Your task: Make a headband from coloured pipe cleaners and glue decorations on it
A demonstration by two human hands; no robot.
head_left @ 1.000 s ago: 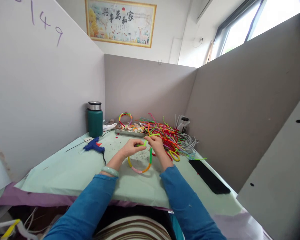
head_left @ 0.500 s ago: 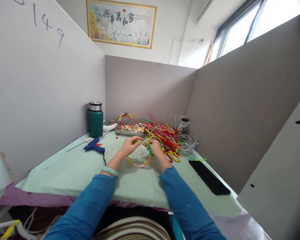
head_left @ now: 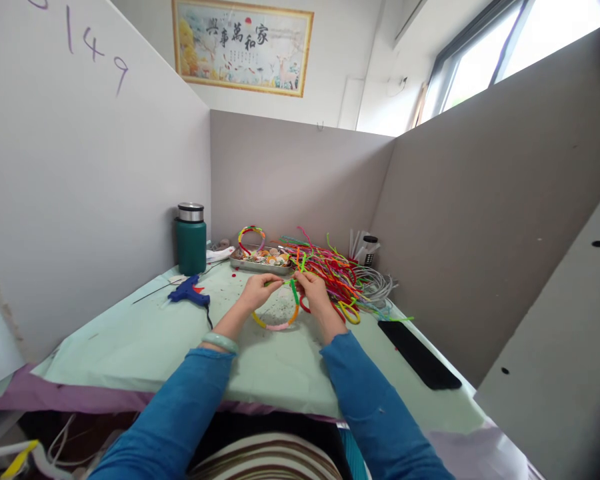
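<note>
Between my hands hangs a ring wrapped in fuzzy bands of yellow, pink, orange and green, held just above the table. My left hand pinches the ring's upper left part with thumb and fingertips. On the other side, my right hand has its fingers closed on a lime green pipe cleaner, whose free end sticks up above the fingers. The pipe cleaner meets the ring near the top of the green band. Fingers partly hide the exact spot where they touch.
Behind my hands lie a heap of coloured pipe cleaners and a metal tray of small pieces with another wrapped ring. A blue glue gun and green bottle stand left; a black phone-like slab lies right. Grey panels enclose the table.
My right hand has moved slightly up, and the lime green pipe cleaner's end now points upward. The ring has shifted a little left, still pinched by my left hand.
</note>
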